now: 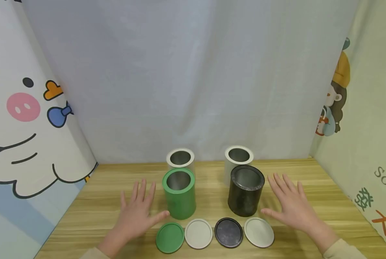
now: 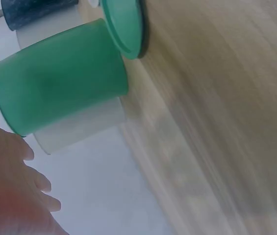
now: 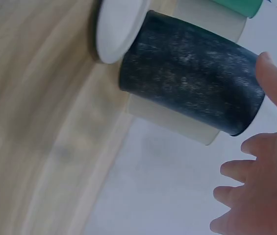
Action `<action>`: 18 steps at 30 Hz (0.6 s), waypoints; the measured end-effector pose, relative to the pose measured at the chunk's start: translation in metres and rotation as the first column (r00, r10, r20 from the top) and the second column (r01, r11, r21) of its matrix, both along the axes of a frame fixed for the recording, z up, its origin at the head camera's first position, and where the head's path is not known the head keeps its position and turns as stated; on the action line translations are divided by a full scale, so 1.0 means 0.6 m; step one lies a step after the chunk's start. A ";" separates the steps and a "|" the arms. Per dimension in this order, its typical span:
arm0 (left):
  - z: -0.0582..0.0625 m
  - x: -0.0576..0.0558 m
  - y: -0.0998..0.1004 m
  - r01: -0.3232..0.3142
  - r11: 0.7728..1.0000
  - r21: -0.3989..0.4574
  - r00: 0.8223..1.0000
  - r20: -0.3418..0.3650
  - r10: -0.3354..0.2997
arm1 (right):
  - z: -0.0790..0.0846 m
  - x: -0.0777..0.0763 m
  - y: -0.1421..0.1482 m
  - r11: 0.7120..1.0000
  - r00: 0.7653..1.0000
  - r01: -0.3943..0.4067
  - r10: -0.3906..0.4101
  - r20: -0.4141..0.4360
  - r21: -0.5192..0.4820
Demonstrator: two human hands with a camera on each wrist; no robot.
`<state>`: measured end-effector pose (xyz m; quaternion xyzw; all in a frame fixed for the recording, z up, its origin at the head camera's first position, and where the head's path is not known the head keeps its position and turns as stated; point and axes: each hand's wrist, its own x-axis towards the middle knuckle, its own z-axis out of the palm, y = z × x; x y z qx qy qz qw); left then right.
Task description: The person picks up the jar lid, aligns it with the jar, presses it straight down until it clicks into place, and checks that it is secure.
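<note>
My left hand [image 1: 137, 212], fingers spread and straight, is just left of a green canister [image 1: 181, 201] and holds nothing. On the other side, my right hand [image 1: 291, 205] is spread the same way beside a black canister [image 1: 244, 198], also holding nothing. Both canisters stand upright with open tops. In front of them lie a green lid [image 1: 170, 237], a white lid [image 1: 198, 233], a black lid [image 1: 228, 232] and a second white lid [image 1: 259, 232] in a row. Behind stand two open white canisters, one at left [image 1: 176, 164] and one at right [image 1: 229, 169], partly hidden by the front ones.
Everything stands on a wood-grain table [image 1: 95, 201]. A plain pale curtain [image 1: 193, 82] hangs along its back edge. Printed cloths with cartoon figures close off the left side [image 1: 5, 64] and the right side [image 1: 371, 136].
</note>
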<state>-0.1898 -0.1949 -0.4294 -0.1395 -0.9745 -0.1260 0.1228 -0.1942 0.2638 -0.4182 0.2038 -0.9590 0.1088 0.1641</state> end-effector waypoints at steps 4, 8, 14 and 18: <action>0.016 0.002 0.004 0.014 1.000 0.003 1.000 -0.025 -0.014 | 0.015 -0.001 -0.007 1.000 0.997 -0.028 0.028 -0.077 -0.006; 0.029 0.007 0.008 0.026 1.000 0.008 0.999 -0.044 -0.026 | 0.029 -0.001 -0.022 0.998 0.992 -0.057 0.055 -0.112 -0.015; 0.035 0.017 0.014 0.045 0.999 -0.001 0.997 -0.060 -0.045 | 0.046 0.006 -0.050 0.994 0.991 -0.101 0.098 -0.087 -0.034; 0.035 0.025 0.017 0.061 0.998 -0.001 0.995 -0.082 -0.061 | 0.051 0.013 -0.067 0.986 0.984 -0.155 0.149 -0.102 -0.056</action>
